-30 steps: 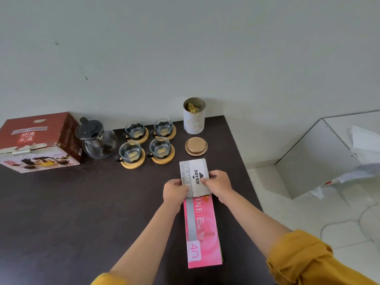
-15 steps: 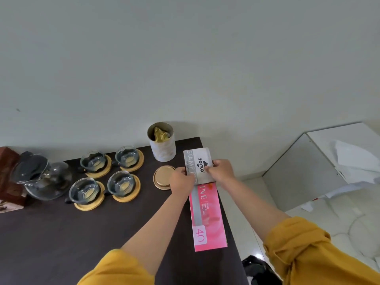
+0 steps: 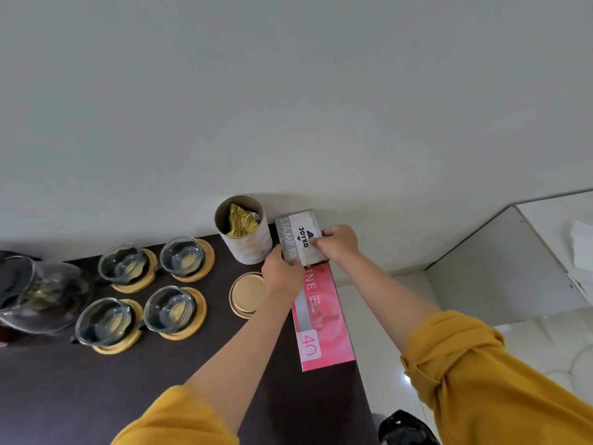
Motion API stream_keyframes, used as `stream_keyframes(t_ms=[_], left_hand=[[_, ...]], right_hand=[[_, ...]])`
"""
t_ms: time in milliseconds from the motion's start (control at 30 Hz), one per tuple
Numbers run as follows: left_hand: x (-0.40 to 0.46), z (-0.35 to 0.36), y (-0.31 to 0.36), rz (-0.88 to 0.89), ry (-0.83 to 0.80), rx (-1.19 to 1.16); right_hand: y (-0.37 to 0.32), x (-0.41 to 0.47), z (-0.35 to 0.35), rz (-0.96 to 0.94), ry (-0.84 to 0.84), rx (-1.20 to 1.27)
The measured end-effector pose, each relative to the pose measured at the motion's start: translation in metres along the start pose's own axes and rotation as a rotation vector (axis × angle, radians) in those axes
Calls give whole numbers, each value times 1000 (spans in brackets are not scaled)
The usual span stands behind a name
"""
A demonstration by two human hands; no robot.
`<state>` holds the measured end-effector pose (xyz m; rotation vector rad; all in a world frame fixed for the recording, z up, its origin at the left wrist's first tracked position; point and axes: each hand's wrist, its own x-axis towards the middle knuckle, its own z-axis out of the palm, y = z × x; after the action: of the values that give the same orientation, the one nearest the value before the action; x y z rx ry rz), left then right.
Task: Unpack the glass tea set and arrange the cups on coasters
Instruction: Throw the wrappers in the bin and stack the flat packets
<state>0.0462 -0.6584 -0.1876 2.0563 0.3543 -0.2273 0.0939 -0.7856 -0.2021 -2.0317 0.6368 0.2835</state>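
Both hands of the person are on a grey stamp pad box (image 3: 298, 237) with the word JOYKO on it. The left hand (image 3: 282, 274) is closed on the box's near left edge, and the right hand (image 3: 338, 244) pinches its right edge between the thumb and the fingers. The box sits at the far end of a long pink box (image 3: 321, 319) that lies along the right edge of the dark table (image 3: 160, 380); whether the grey box rests on the pink one or is lifted a little above it cannot be told. Both arms wear rolled-up mustard yellow sleeves (image 3: 475, 374).

The tea set stands on the left part of the table. Four glass cups are placed in two rows of two, each one on its own round wooden coaster: the far left cup (image 3: 120, 263), the far right cup (image 3: 182, 254), the near left cup (image 3: 102, 321) and the near right cup (image 3: 169, 309). The near right coaster (image 3: 192, 326) shows clearly under its cup. To the left of the cups the glass teapot (image 3: 38, 293) with a dark lid stands at the picture's edge, partly cut off.

Just left of the grey box an open round canister (image 3: 247, 242) stands upright with a golden foil bag (image 3: 240, 220) inside it. Its golden lid (image 3: 247, 293) lies flat on the table in front of it, partly hidden by the left hand.
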Motion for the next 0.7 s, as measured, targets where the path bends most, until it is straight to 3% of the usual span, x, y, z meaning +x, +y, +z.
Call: stream_keyframes(t_ms=[400,700], left_hand=[[0,-6,3,-43,-49,-38],[-1,-14,8,-114,-195,-189]], right_hand=[[-8,-3,3,51,-24,23],[-14,-21,0,177,-71,295]])
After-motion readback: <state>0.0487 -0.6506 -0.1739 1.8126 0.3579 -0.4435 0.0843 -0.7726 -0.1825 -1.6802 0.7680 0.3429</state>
